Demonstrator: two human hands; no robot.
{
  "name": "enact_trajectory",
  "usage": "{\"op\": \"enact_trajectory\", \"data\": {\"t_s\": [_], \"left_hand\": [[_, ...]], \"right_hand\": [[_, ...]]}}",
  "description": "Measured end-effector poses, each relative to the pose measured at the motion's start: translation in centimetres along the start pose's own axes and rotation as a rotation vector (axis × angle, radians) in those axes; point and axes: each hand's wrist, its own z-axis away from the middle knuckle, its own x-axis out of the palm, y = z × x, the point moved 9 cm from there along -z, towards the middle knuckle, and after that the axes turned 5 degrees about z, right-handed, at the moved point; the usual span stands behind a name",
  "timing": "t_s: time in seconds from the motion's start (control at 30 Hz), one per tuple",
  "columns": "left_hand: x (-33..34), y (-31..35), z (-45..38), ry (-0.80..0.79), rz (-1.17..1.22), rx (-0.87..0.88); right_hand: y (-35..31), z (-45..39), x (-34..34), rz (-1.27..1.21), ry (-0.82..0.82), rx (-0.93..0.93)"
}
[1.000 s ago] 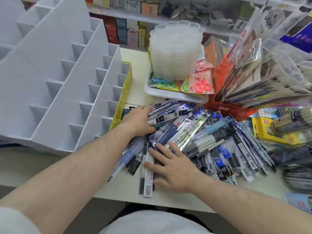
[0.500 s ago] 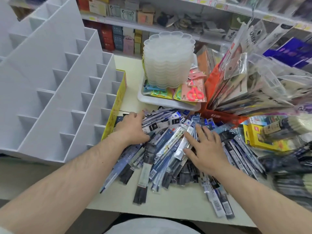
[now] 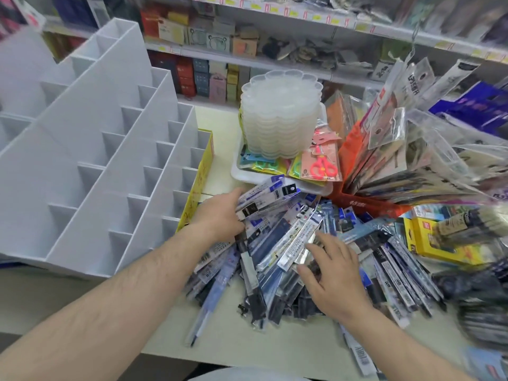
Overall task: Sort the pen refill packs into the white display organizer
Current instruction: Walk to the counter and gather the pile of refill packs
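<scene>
- The pen refill packs (image 3: 288, 237) lie in a loose, fanned heap on the table (image 3: 247, 350), right in front of the person and just to the right of the white display organizer (image 3: 115, 171).
- The left hand (image 3: 220, 215) sits at the heap's left edge, fingers curled into the packs as if gathering a bundle; the fingertips are buried among them, so I cannot tell exactly which packs they hold.
- The right hand (image 3: 334, 279) lies flat on top of the heap, fingers spread, pressing down and pinching nothing.
- To my eye the step in hand is picking out matching packs: best to let the right hand pin the heap while the left draws out one kind at a time, ends squared, so that they drop cleanly into a slot.
- The organizer's compartments show no packs in them from here, so the sorting looks barely begun.
- The packs are slick and overlapping; pulling one could drag its neighbours toward the table's near edge, where a few already lie close.
- Around it: a stack of clear scalloped trays (image 3: 280, 116) on a white tray (image 3: 239, 171) behind the heap, pink scissors packs (image 3: 320, 163) beside it, an orange bin of hanging bags (image 3: 354, 199) and a yellow box (image 3: 428, 240) to the right.
- A yellow carton edge (image 3: 199, 185) stands between the organizer and the heap; the lift must clear it.
</scene>
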Motion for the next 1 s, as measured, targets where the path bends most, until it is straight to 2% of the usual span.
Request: {"op": "enact_trajectory", "data": {"t_s": [0.23, 0.47, 0.57, 0.63, 0.77, 0.9, 1.0], "left_hand": [[-2.0, -1.6, 2.5, -0.013, 0.194, -0.095], [-4.5, -3.2, 4.4, 0.061, 0.425, -0.203], [-5.3, -3.5, 5.2, 0.137, 0.583, -0.198], [-5.7, -3.8, 6.0, 0.205, 0.664, -0.196], [-7.4, -4.0, 7.5, 0.373, 0.736, -0.151], [-9.8, -3.8, 9.3, 0.499, 0.752, -0.08], [-11.5, -3.9, 10.4, 0.595, 0.749, -0.065]], "right_hand": [[-1.3, -1.8, 1.1, -0.244, -0.03, 0.06], [-9.8, 0.2, 2.2, -0.223, 0.113, -0.326], [-11.3, 0.2, 2.9, -0.261, 0.121, -0.332], [-12.1, -0.4, 3.5, -0.264, 0.048, -0.275], [-12.6, -2.6, 5.5, -0.207, -0.24, -0.278], [-11.9, -4.8, 4.7, -0.212, -0.27, -0.32], [-13.2, -6.0, 5.1, -0.092, -0.291, -0.392]]}}
